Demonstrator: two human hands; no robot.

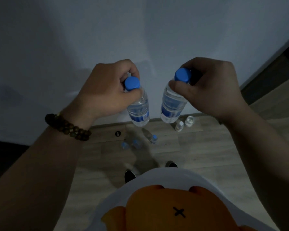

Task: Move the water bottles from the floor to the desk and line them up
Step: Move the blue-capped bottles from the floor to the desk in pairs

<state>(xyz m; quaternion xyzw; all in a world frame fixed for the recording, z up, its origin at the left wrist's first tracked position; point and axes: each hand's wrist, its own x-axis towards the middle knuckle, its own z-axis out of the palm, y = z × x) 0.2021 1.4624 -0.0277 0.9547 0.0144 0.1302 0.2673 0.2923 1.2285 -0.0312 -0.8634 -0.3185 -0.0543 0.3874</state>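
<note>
My left hand (103,90) grips the neck of a clear water bottle (138,109) with a blue cap and blue label. My right hand (213,87) holds a second, matching water bottle (171,104) by its neck. Both bottles hang upright in the air, side by side, high above the floor. Three more blue-capped bottles stand on the wood floor below: two together (130,145) and one (154,139) slightly to the right. No desk is in view.
A white wall (140,30) rises straight ahead, meeting the wood floor (198,155). Two small white and clear containers (184,124) stand by the wall's base. A round black mark (117,133) lies on the floor. My shoes (129,175) point at the bottles.
</note>
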